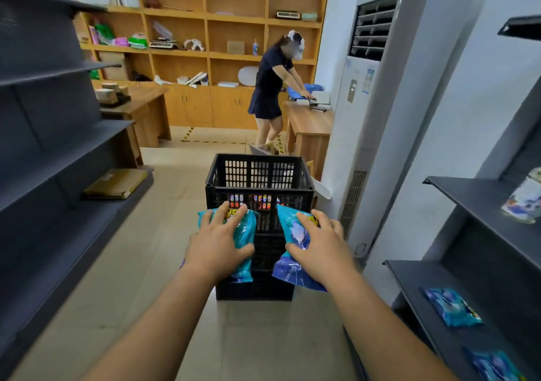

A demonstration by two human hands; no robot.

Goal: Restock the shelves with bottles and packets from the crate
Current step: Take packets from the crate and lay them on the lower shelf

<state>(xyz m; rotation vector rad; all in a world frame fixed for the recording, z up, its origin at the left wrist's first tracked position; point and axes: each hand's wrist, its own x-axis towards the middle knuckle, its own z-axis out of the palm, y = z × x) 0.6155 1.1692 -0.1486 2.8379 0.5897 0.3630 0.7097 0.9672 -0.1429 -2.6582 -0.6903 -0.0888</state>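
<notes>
Shop aisle: before the crate [259, 175], both hands [218, 244] [322, 249] each grip a packet [244, 234] [292, 269].

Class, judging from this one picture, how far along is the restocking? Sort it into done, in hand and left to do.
Done: two blue packets lie on the low right-hand shelf, and a bottle stands on the shelf above. In hand: the left hand and the right hand each hold one blue packet in front of the black crate. Left: shelving these two, plus more goods visible through the crate's side; the left-hand shelves hold no stock.
</notes>
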